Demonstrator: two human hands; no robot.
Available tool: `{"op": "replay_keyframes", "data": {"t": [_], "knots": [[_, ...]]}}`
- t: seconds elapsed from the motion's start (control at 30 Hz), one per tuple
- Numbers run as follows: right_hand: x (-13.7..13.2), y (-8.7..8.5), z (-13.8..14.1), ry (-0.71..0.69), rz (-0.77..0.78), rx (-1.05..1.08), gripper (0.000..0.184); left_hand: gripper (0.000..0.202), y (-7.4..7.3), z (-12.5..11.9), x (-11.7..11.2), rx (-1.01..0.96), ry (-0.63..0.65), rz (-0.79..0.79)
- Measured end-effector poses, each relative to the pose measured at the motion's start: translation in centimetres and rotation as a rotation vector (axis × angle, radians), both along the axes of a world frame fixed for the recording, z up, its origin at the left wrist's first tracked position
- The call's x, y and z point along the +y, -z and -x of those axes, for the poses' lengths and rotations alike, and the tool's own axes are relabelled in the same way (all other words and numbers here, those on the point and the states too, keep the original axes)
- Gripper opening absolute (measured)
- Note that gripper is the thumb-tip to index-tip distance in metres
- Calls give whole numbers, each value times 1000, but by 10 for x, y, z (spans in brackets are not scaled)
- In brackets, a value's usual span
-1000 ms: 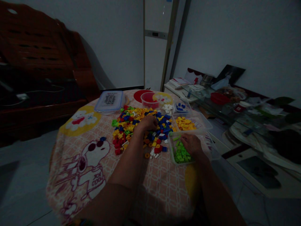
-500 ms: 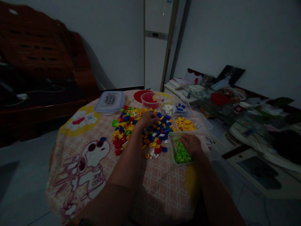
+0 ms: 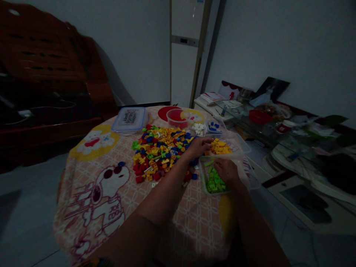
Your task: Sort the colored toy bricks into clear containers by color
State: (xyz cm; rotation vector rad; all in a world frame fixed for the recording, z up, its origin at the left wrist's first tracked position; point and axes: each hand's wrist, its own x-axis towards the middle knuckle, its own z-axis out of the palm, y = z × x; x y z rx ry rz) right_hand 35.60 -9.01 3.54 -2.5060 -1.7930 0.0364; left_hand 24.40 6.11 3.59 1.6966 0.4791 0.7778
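My left hand (image 3: 198, 147) reaches over the left edge of a clear box (image 3: 241, 144) of yellow toy bricks (image 3: 221, 147). Its fingers are stretched out and apart, and I make out nothing held in them. My right hand (image 3: 228, 171) rests over a nearer clear box (image 3: 203, 181) of light green bricks (image 3: 215, 182). Its fingers are bent together, and whatever they hold is hidden. Left of both boxes lies a mixed pile of coloured bricks (image 3: 158, 150), partly covered by my left forearm.
Behind the pile stand a round clear tub (image 3: 178, 115), some white bricks (image 3: 198, 129) and a small box with blue bricks (image 3: 214, 126). A blue-rimmed lidded box (image 3: 130, 118) sits at the back left. A cluttered glass-topped cabinet (image 3: 258, 135) flanks the patterned tablecloth (image 3: 194, 222).
My left hand has moved right, from above the mixed pile to the box of yellow bricks, and its fingers have spread. My right hand has stayed over the green bricks.
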Motion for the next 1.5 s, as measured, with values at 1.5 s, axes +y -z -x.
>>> {"op": "replay_keyframes", "data": {"t": [1.5], "knots": [[-1,-6,3,6,8,29,32,19,-20,81,48,922,-172,-445]]}}
